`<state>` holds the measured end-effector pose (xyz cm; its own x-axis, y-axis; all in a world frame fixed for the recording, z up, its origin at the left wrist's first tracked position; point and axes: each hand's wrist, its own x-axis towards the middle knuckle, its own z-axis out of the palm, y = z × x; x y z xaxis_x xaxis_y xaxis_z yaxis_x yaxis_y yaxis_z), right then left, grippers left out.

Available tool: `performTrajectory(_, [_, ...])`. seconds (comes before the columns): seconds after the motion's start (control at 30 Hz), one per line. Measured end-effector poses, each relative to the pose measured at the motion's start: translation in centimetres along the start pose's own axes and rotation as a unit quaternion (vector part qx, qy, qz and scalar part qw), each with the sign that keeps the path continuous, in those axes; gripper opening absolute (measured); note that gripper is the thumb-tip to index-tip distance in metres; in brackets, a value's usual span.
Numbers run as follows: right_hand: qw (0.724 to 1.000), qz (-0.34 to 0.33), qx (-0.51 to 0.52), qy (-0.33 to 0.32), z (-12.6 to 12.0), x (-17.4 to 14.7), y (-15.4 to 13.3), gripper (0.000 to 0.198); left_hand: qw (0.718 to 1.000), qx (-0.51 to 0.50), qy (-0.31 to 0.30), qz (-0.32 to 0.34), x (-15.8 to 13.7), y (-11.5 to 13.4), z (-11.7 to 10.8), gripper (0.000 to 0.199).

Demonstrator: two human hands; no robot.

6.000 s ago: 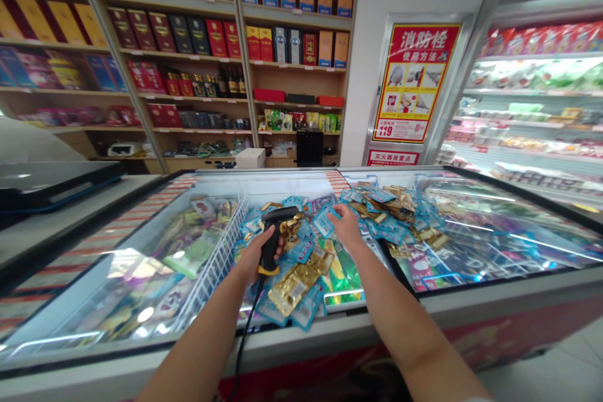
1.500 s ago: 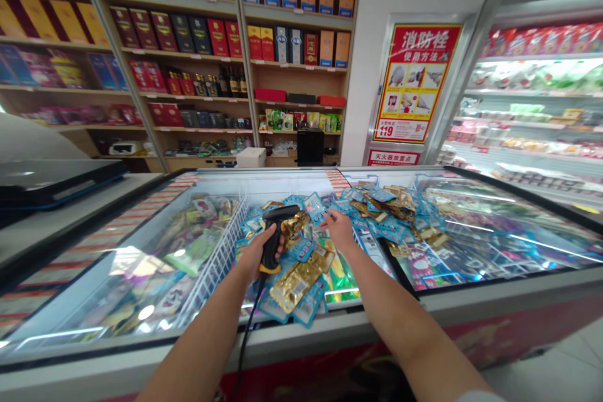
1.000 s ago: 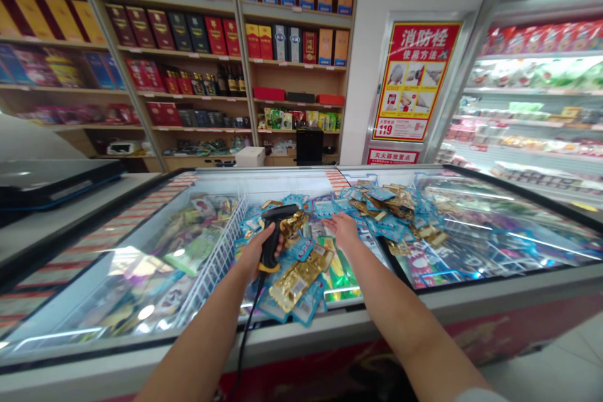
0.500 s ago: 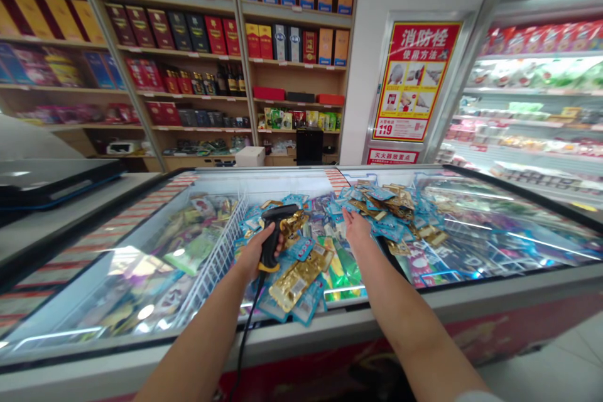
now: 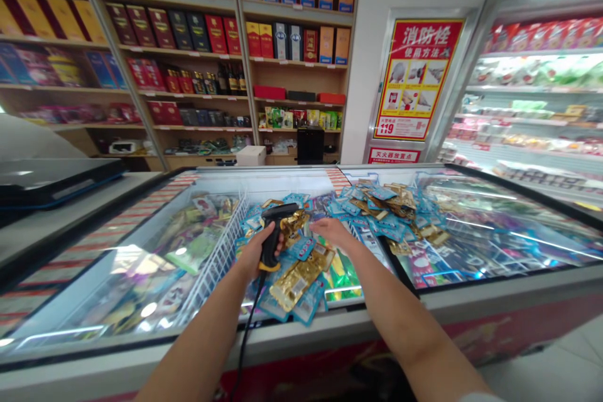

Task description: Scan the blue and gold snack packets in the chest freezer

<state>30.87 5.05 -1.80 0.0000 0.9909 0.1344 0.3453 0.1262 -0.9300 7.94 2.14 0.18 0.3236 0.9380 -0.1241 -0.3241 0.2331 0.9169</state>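
A black and yellow handheld barcode scanner (image 5: 271,245) is gripped by its handle in my left hand (image 5: 260,247), its head pointing away and to the right. Gold packets (image 5: 296,281) and blue packets (image 5: 308,303) lie in a loose pile under and around it on the freezer glass. My right hand (image 5: 333,232) reaches in from the right, fingers stretched leftward, their tips at the edge of a gold packet close to the scanner's head. Whether they touch it I cannot tell. A second pile of blue and gold packets (image 5: 384,206) lies on the glass to the right.
The chest freezer (image 5: 155,245) with glass lids holds bagged goods and a white wire basket (image 5: 219,254). A black cable (image 5: 245,342) hangs from the scanner over the front edge. Behind stand shelves of boxes (image 5: 188,31), a white box (image 5: 251,155) and a fire-hydrant poster (image 5: 419,78).
My right hand has moved left, from the edge of the right pile to the packets near the scanner. The left hand and scanner have hardly moved.
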Motion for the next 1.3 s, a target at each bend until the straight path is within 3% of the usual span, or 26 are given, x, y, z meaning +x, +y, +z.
performTrajectory(0.13, [0.987, -0.099, -0.106, -0.072, 1.2, -0.6, -0.6, 0.047, 1.000, 0.013, 0.007, -0.008, 0.2, -0.1, -0.3, 0.044])
performTrajectory(0.3, [0.992, -0.041, -0.088, -0.080, 1.2, -0.1, 0.0, 0.051, 1.000, 0.012, 0.012, -0.025, 0.2, -0.1, -0.2, 0.043])
performTrajectory(0.53, [0.994, 0.058, 0.089, 0.007, 1.0, 0.4, 1.1, 0.025, 1.000, 0.015, 0.001, 0.002, 0.3, -0.3, -0.4, 0.042])
performTrajectory(0.63, [0.986, 0.087, 0.131, 0.048, 0.9, 0.9, 1.5, 0.025, 1.000, 0.015, 0.007, 0.002, 0.2, -0.2, -0.3, 0.042])
performTrajectory(0.83, [0.981, 0.034, 0.131, 0.138, 0.6, 2.0, 2.5, 0.031, 1.000, -0.009, 0.023, -0.007, -0.5, 0.4, 0.5, 0.035])
performTrajectory(1.3, [0.970, -0.010, 0.205, 0.132, 1.0, 2.5, 2.8, 0.041, 1.000, -0.010, 0.024, 0.001, -0.6, 0.4, 0.8, 0.032])
